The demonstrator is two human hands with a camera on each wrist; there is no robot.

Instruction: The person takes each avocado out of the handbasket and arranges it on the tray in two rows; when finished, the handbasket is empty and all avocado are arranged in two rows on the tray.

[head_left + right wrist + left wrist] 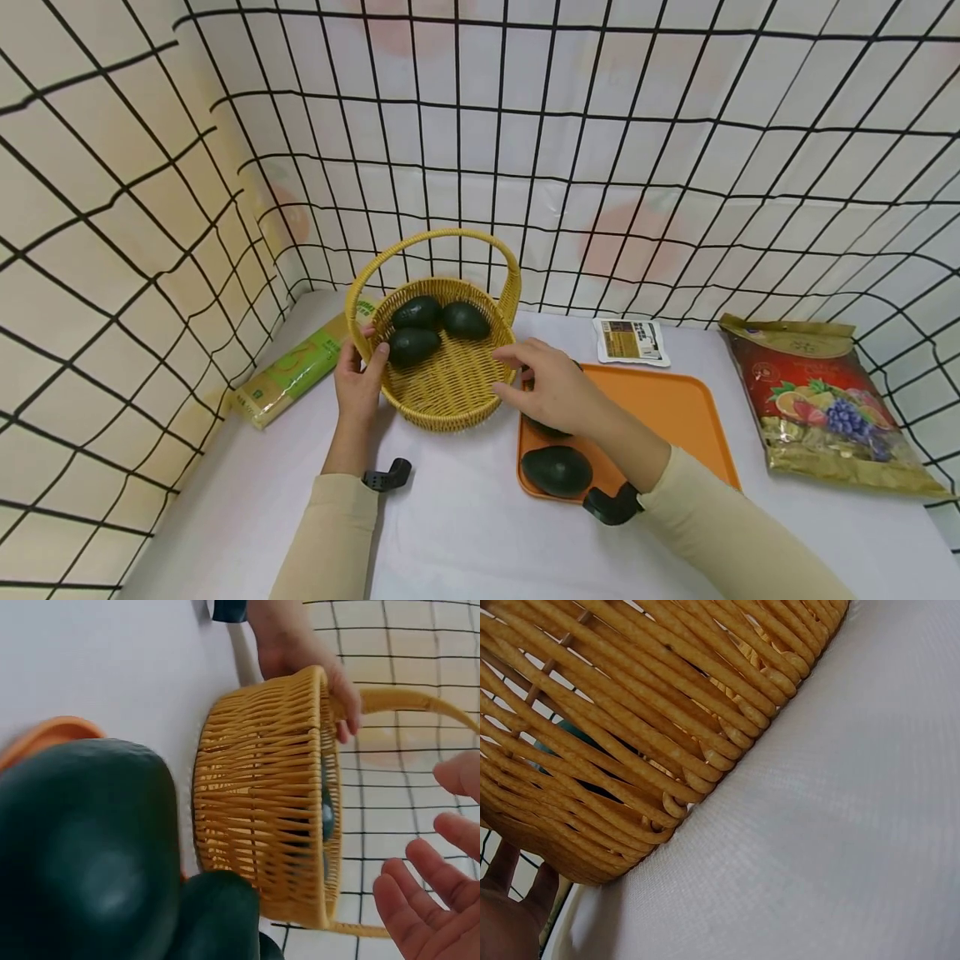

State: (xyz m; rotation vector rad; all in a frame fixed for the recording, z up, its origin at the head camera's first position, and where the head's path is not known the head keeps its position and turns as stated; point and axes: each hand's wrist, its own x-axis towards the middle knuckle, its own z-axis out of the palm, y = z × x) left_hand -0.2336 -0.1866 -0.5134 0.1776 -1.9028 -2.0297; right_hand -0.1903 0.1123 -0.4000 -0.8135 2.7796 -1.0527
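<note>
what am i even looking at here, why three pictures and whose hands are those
No machine here: a person works with bare hands, wearing three cameras. The big picture is from the head, looking down at a white table fenced by wire grid. The other two come from the wrists, hence the odd close angles.

The left hand holds the rim of a wicker basket with three avocados inside; its wrist camera sees mostly the basket's weave. The right hand is open, holding nothing, hovering over an orange tray between the basket and the avocados left on it. One avocado on the tray shows fully; another is partly hidden under the hand.

Also on the table: a green packet, a small white pouch and a red-and-gold fruit bag.
</note>
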